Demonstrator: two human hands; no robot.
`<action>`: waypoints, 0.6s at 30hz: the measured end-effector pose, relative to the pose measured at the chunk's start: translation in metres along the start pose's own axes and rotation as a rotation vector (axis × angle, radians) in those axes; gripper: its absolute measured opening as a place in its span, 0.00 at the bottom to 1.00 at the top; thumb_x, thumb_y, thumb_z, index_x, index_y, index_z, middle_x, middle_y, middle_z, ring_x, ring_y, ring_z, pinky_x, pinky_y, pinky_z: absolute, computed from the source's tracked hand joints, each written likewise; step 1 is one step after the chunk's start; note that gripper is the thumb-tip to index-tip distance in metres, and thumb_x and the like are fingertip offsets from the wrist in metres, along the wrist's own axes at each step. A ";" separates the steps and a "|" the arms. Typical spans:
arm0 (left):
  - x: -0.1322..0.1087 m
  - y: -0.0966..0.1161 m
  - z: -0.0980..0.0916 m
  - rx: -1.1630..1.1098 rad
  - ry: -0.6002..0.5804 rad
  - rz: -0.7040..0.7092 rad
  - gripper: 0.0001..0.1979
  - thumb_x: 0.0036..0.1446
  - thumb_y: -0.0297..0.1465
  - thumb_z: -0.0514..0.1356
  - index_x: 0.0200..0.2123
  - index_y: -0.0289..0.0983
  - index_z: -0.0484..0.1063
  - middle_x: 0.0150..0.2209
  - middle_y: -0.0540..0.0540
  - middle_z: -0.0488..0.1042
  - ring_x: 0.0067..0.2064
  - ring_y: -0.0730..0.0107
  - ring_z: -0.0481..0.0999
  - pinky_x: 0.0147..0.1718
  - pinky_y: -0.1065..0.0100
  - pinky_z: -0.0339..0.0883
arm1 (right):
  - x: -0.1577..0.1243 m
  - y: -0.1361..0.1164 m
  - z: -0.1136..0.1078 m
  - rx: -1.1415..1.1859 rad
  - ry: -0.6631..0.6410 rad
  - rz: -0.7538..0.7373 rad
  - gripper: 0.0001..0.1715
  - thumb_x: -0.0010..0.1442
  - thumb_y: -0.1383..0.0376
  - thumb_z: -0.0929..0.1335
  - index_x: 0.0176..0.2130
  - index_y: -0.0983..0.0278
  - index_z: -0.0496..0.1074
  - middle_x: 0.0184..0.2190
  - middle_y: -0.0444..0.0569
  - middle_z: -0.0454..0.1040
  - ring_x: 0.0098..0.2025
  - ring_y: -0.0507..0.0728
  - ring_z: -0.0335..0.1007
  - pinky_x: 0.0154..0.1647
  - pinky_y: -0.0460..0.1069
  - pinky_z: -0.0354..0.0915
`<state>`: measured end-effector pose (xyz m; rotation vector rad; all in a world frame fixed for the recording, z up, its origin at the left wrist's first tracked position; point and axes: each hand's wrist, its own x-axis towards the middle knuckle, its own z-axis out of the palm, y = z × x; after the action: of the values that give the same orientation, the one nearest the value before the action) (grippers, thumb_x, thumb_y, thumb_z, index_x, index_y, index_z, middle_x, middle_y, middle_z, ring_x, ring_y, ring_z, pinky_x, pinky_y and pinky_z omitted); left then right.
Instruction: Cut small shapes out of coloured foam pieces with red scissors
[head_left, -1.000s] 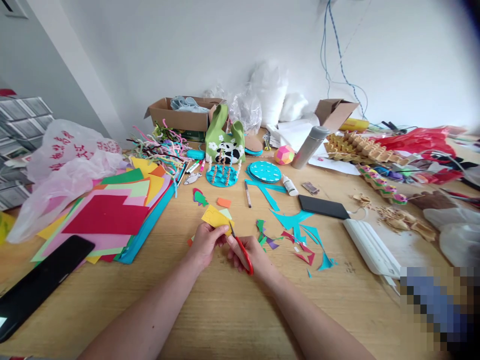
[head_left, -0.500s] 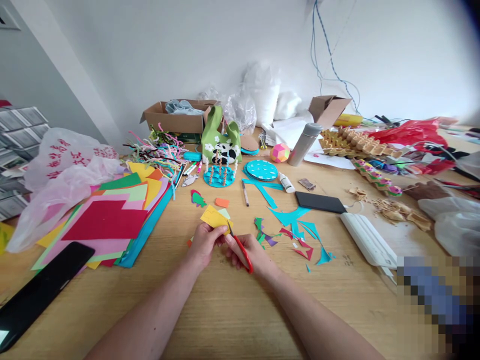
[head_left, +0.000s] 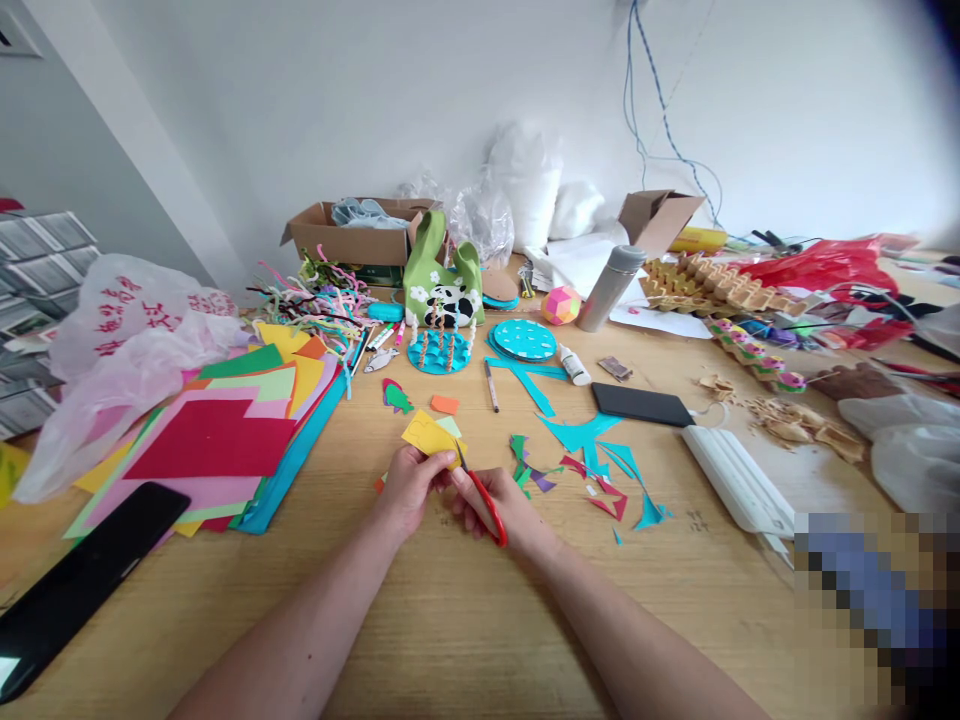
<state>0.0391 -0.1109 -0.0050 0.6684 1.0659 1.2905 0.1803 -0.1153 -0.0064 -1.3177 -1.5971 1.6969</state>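
Pinched in my left hand (head_left: 411,487) is a yellow piece of paper (head_left: 424,432) with a faint drawn outline. My right hand (head_left: 495,505) grips red-handled scissors (head_left: 489,508), whose blades meet the right edge of the yellow paper. Beyond the paper lie a small orange piece (head_left: 445,404) and a pale green piece (head_left: 449,425). A red and green fish-shaped cutout (head_left: 397,396) rests further off to the left. Green, purple, red and blue paper scraps (head_left: 538,478) are scattered right of my right hand.
Coloured sheets (head_left: 210,440) and a black phone (head_left: 90,580) lie at left. Ahead are a blue disc with twisted posts (head_left: 439,353), a marker (head_left: 491,386), a glue bottle (head_left: 574,365) and a grey flask (head_left: 611,288). A black power bank (head_left: 642,404) and a white power strip (head_left: 735,478) lie right.
Almost nothing differs. Both hands, the yellow paper and the scissors keep practically the same place; the whole view has shifted very slightly.
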 end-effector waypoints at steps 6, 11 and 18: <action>0.001 0.000 -0.001 0.012 -0.008 0.008 0.12 0.38 0.33 0.70 0.23 0.35 0.71 0.21 0.52 0.69 0.22 0.78 0.64 0.20 0.72 0.53 | 0.000 -0.002 0.000 0.009 -0.006 0.004 0.42 0.50 0.29 0.62 0.22 0.66 0.67 0.13 0.43 0.65 0.13 0.47 0.57 0.14 0.43 0.50; 0.002 -0.002 -0.003 0.018 -0.015 0.018 0.11 0.40 0.33 0.70 0.23 0.35 0.71 0.21 0.52 0.69 0.21 0.78 0.64 0.20 0.72 0.53 | -0.001 -0.004 0.001 0.012 -0.006 0.002 0.44 0.48 0.28 0.61 0.21 0.65 0.66 0.13 0.43 0.64 0.13 0.47 0.56 0.13 0.43 0.50; -0.001 0.001 0.000 -0.014 -0.019 -0.005 0.13 0.38 0.33 0.71 0.23 0.34 0.71 0.21 0.52 0.69 0.22 0.78 0.64 0.20 0.73 0.53 | -0.004 -0.006 0.003 0.042 0.002 0.011 0.44 0.48 0.28 0.61 0.22 0.66 0.67 0.13 0.43 0.64 0.13 0.46 0.56 0.14 0.43 0.51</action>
<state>0.0390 -0.1111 -0.0037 0.6655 1.0417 1.2843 0.1782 -0.1184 -0.0004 -1.3089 -1.5472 1.7262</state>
